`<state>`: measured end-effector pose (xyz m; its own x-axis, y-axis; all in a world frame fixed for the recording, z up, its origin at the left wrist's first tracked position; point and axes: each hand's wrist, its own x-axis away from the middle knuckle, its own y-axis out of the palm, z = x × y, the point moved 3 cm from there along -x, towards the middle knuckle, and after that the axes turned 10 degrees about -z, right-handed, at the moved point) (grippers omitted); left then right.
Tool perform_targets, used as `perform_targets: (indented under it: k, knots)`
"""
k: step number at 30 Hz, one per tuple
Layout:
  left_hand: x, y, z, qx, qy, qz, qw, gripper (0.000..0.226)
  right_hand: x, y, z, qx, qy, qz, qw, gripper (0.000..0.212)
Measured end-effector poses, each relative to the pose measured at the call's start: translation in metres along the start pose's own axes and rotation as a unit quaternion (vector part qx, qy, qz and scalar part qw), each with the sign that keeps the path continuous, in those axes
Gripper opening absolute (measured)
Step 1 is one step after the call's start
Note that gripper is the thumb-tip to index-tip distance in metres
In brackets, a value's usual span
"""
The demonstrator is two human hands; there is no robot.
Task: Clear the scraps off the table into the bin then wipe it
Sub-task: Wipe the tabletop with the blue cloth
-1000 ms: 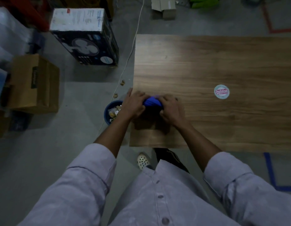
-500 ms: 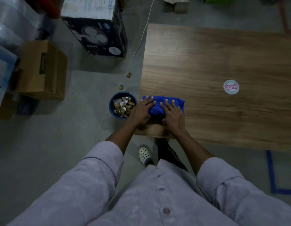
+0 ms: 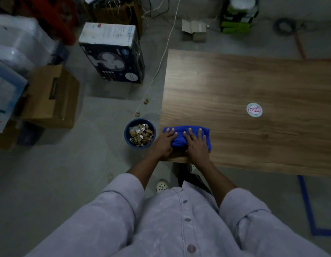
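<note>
One blue bin (image 3: 139, 133) beside table (image 3: 253, 86), full of scraps (image 3: 141, 134).

bare tabletop (image 3: 253, 80) beyond the cloth (image 3: 179, 140) — only a sticker (image 3: 254, 110)

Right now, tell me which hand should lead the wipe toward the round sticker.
Right, probably. The right hand lies flat on the blue cloth, nearer the sticker, with the table stretching beyond; the left hand sits at the table edge beside the bin.
</note>
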<state>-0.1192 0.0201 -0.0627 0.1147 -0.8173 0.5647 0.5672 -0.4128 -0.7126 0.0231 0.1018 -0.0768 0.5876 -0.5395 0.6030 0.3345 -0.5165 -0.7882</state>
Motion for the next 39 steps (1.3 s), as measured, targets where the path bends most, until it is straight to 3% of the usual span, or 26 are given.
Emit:
perform_targets:
  k: [10, 21, 26, 29, 30, 32, 36, 39]
  knots:
    - [0.036, 0.031, -0.011, 0.013, 0.025, -0.02, 0.999, 0.071, 0.045, 0.023, -0.02, -0.021, -0.012, -0.009, 1.0, 0.072]
    - [0.064, 0.034, -0.01, -0.028, 0.008, -0.03, 0.999, 0.063, 0.067, 0.029, -0.032, 0.051, -0.036, -0.044, 0.997, 0.069]
    - [0.067, 0.01, 0.003, -0.044, -0.028, -0.112, 0.992, 0.041, 0.089, 0.023, -0.041, 0.052, -0.05, -0.083, 0.994, 0.056]
    - [0.066, -0.015, 0.008, 0.073, -0.023, -0.218, 0.973, 0.045, 0.108, -0.004, -0.039, 0.014, -0.07, -0.09, 0.993, 0.042]
    - [0.063, -0.025, 0.008, 0.117, -0.018, -0.213, 0.97, 0.049, 0.113, -0.013, -0.035, -0.023, -0.069, -0.101, 0.992, 0.043]
    - [0.056, -0.046, 0.005, 0.203, -0.002, -0.128, 0.971, 0.052, 0.116, -0.032, -0.025, -0.097, -0.046, -0.082, 0.991, 0.047]
    - [0.04, -0.076, 0.004, 0.318, -0.034, 0.097, 0.942, 0.049, 0.108, -0.07, 0.002, -0.159, 0.044, 0.063, 0.984, 0.051]
    - [0.024, -0.069, 0.008, 0.335, -0.075, 0.108, 0.933, 0.031, 0.089, -0.085, 0.015, -0.134, 0.078, 0.151, 0.976, 0.064]
